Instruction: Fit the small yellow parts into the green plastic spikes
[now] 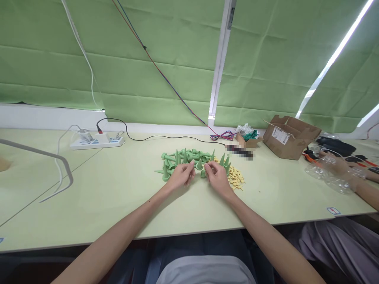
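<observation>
My left hand (pixel 182 174) is closed, thumb and fingertips together, at the near edge of a pile of green plastic cone-tipped spikes (pixel 168 161). Opposite it, my right hand (pixel 218 178) is closed in a pinch, its fingertips a short gap away. Whatever either hand grips is too small or hidden to make out. Between the fingertips shows one green cone (pixel 199 165); whether it is held or stands on the table I cannot tell. Small yellow plastic pieces (pixel 236 177) lie heaped just right of my right hand. Several spikes stand point up among others lying flat.
A power strip (pixel 97 142) with plugs lies at the back left, near a grey bent bar (pixel 66 169). Behind the piles are a coiled cable (pixel 222 135) and an open cardboard box (pixel 288 138). At right, another person's hand (pixel 334 167) is among clear plastic wrapping (pixel 328 177).
</observation>
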A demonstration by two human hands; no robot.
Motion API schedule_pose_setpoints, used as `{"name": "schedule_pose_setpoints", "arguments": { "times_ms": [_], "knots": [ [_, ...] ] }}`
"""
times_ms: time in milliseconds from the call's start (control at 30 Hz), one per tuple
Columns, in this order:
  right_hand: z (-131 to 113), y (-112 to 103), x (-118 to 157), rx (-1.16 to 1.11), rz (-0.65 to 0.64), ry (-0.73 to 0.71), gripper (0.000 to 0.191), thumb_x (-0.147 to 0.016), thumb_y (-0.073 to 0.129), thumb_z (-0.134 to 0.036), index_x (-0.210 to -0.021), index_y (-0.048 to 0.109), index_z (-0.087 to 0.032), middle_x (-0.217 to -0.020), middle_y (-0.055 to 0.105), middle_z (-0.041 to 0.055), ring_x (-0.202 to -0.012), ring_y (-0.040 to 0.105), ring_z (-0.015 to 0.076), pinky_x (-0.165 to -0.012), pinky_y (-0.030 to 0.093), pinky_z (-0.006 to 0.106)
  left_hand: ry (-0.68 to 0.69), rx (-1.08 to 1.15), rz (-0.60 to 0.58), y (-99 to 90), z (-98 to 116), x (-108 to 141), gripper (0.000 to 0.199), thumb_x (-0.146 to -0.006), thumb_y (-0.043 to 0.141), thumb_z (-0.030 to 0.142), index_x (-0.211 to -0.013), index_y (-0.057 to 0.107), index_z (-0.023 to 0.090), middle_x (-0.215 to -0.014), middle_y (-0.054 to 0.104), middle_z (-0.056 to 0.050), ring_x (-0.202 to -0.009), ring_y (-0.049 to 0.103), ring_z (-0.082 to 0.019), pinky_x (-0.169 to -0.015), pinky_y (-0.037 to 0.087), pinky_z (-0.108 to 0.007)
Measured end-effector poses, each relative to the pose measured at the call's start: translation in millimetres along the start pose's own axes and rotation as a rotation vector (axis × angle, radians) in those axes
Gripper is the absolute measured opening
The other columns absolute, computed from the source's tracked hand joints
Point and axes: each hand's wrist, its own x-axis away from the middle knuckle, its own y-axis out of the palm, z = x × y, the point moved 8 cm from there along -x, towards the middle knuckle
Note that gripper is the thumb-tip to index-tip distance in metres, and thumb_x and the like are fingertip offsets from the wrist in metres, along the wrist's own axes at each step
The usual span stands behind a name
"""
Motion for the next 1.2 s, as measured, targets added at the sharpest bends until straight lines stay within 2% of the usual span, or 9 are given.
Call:
{"name": "schedule_pose_setpoints", "arguments": {
  "times_ms": [100,233,400,600,800,1067,1200],
  "knots": [
    [-3.9,3.0,1.1,0.001,-0.034,-0.022,0.03,-0.093,0.047,-0.045,-0.079,0.057,-0.019,-0.064,0.055,-0.0014,-0.049,0.045,0.0114,-0.049,0.034,0.024,-0.095,0.103,-0.087,6.4,-6.9,-0.6,0.065,-0.084,0.04,0.072,-0.064,0.059,0.013,-0.057,0.055,-0.003,-0.038,0.048,-0.01,-0.036,0.034,-0.023],
    [-7.4,5.5,2.3,0.034,-0.066,-0.062,0.027,-0.094,0.047,-0.041,-0.082,0.059,-0.019,-0.068,0.056,-0.0002,-0.052,0.045,0.012,-0.051,0.033,0.025,-0.14,0.149,-0.131,10.7,-10.0,0.2,0.065,-0.079,0.048,0.073,-0.068,0.063,0.011,-0.064,0.058,-0.006,-0.041,0.05,-0.01,-0.035,0.035,-0.022],
    [-7.1,5.6,2.6,0.043,-0.07,-0.078,0.026,-0.094,0.047,-0.039,-0.083,0.059,-0.019,-0.07,0.057,0.0007,-0.056,0.047,0.0129,-0.052,0.033,0.025,-0.111,0.151,-0.144,12.0,-7.0,2.4,0.058,-0.079,0.053,0.069,-0.074,0.062,0.012,-0.067,0.058,-0.005,-0.042,0.052,-0.009,-0.037,0.037,-0.022],
    [-5.1,6.6,2.8,0.022,-0.084,-0.053,0.025,-0.094,0.047,-0.04,-0.084,0.058,-0.019,-0.069,0.056,-0.0004,-0.053,0.046,0.0125,-0.05,0.032,0.025,-0.057,0.08,-0.17,12.7,-6.8,2.0,0.057,-0.082,0.049,0.069,-0.069,0.06,0.014,-0.052,0.05,0.0,-0.041,0.051,-0.011,-0.041,0.04,-0.024],
    [-3.0,6.6,3.5,0.017,-0.092,-0.029,0.027,-0.094,0.047,-0.042,-0.081,0.055,-0.02,-0.061,0.05,-0.0026,-0.05,0.044,0.0124,-0.049,0.033,0.024,-0.017,-0.009,-0.143,9.8,-12.1,0.0,0.051,-0.082,0.051,0.066,-0.068,0.055,0.017,-0.05,0.053,0.0,-0.042,0.05,-0.012,-0.045,0.04,-0.024],
    [3.5,7.4,2.2,0.018,-0.094,0.002,0.032,-0.093,0.047,-0.047,-0.077,0.055,-0.02,-0.054,0.049,-0.0026,-0.048,0.044,0.0135,-0.048,0.034,0.025,0.125,-0.095,-0.088,5.4,11.4,8.6,0.041,-0.081,0.057,0.058,-0.07,0.05,0.019,-0.048,0.049,0.004,-0.041,0.045,-0.01,-0.046,0.035,-0.023],
    [7.0,9.2,2.1,-0.014,-0.108,0.025,0.036,-0.092,0.047,-0.05,-0.074,0.053,-0.02,-0.049,0.046,-0.0039,-0.044,0.043,0.0131,-0.046,0.034,0.025,0.164,-0.145,-0.031,3.1,14.6,8.2,0.039,-0.079,0.061,0.055,-0.071,0.05,0.019,-0.053,0.048,0.005,-0.043,0.045,-0.01,-0.044,0.032,-0.022]
  ]
}}
